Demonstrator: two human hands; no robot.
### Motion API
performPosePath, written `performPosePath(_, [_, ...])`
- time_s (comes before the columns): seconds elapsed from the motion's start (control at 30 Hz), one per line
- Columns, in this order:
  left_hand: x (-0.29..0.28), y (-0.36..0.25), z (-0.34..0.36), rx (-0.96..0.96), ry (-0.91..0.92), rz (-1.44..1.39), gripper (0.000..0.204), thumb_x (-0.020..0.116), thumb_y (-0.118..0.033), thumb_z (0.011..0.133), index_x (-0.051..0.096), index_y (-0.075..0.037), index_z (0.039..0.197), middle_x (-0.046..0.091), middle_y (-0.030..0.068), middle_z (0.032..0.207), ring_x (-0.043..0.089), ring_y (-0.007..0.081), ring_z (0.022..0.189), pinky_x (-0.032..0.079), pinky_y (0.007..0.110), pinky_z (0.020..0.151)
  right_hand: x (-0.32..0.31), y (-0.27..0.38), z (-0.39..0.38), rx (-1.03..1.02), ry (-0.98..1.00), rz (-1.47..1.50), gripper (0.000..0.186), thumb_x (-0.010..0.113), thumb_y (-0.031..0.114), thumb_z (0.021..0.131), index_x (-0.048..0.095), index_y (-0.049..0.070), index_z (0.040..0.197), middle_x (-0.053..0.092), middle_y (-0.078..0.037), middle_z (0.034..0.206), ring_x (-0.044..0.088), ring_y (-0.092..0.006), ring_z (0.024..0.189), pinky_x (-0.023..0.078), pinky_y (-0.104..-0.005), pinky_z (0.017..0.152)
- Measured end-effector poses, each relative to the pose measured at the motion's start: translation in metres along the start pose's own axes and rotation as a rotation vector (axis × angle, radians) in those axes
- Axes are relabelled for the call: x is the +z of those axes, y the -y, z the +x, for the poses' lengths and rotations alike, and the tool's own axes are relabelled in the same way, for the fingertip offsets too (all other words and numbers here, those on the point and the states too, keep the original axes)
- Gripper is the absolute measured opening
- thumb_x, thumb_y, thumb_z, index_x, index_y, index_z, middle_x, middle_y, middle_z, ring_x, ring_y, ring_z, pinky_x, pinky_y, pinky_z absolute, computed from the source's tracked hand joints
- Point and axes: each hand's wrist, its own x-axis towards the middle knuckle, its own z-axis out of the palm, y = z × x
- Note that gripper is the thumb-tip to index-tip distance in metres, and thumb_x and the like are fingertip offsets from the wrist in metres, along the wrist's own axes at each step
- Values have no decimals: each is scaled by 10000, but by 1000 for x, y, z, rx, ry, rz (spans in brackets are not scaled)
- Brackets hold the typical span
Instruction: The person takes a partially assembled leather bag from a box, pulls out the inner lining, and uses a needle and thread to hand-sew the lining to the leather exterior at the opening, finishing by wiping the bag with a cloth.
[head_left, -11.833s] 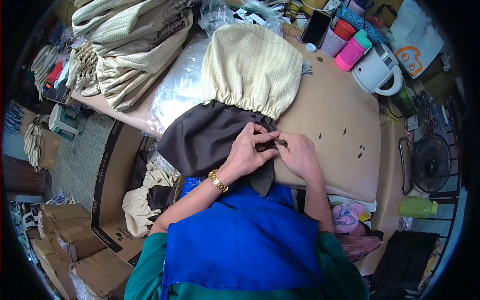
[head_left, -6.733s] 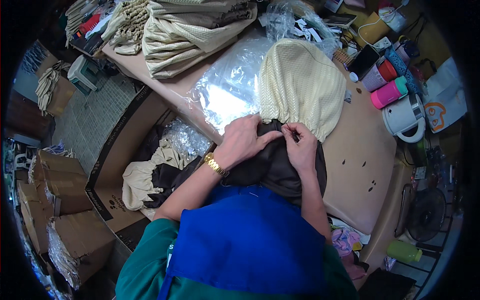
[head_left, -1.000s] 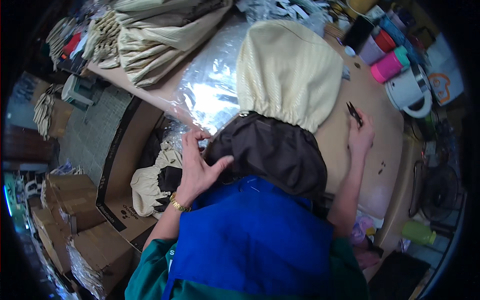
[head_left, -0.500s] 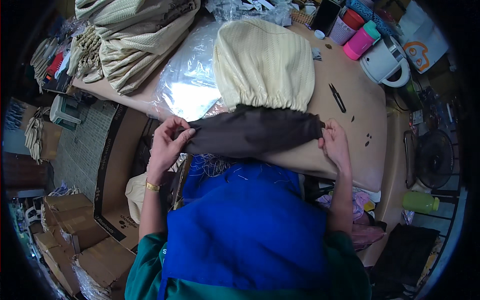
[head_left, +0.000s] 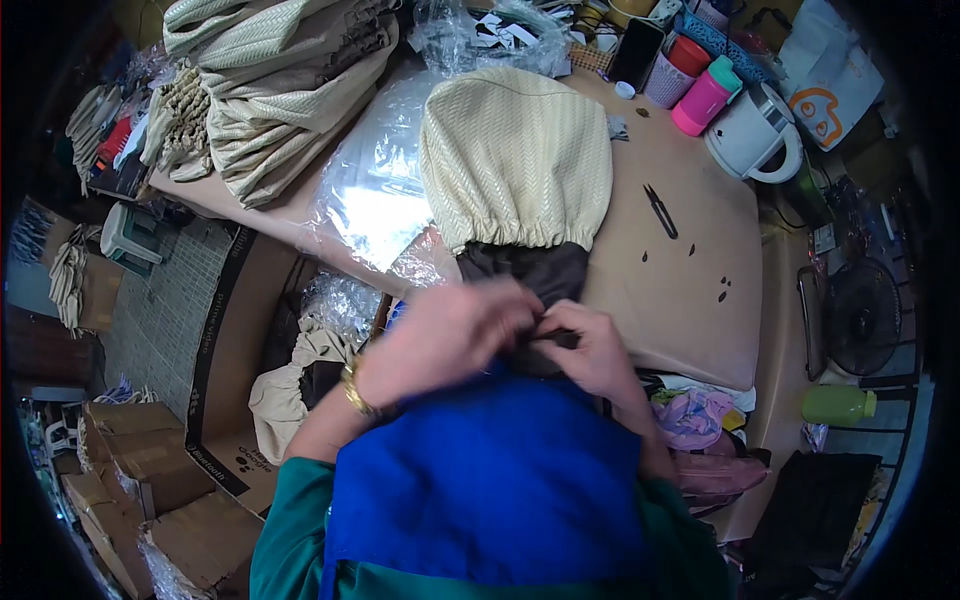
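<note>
A right hand [head_left: 594,350] pinches dark cloth [head_left: 530,262] attached to a cream cover [head_left: 515,160] on a tan table [head_left: 690,315]; the left hand [head_left: 448,328] blurs beside it, grip unclear; 1 black snipper [head_left: 664,218] lies near.

Glare on clear plastic [head_left: 378,212], blur at the hands [head_left: 450,328], dark fisheye rim

Left hand [head_left: 450,330] is super blurry, back side up, fingertips just beside the right hand [head_left: 595,350], whose fingers curl inward, both around the desk's [head_left: 690,320] near edge.
</note>
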Motion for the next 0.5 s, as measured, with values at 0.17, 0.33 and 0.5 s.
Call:
performPosePath(0.17, [5,55,88,424,-441,438,277,749,-145,786,635,-27,1009,605,125,910,643,275,895,530,384,757,-16,36,-8,289,-158,157,384,714,-62,772,571,-7,1124,640,-83,936,621,-197,876,480,-292,804])
performPosePath(0.33, [30,96,129,322,-291,852,354,762,-258,765,636,-42,1016,593,146,964,614,323,928,512,407,805,-23,15,-26,430,-105,-626,244,596,-3,818,607,-3,1062,615,-108,813,617,-216,786,480,-322,799])
performPosePath(0.5, [7,73,132,290,-219,628,255,699,-250,823,648,-47,969,597,134,888,598,330,896,505,408,780,-15,21,-15,112,-478,-75,341,577,-12,750,606,-22,1090,624,-216,1031,594,-408,990,475,-457,854])
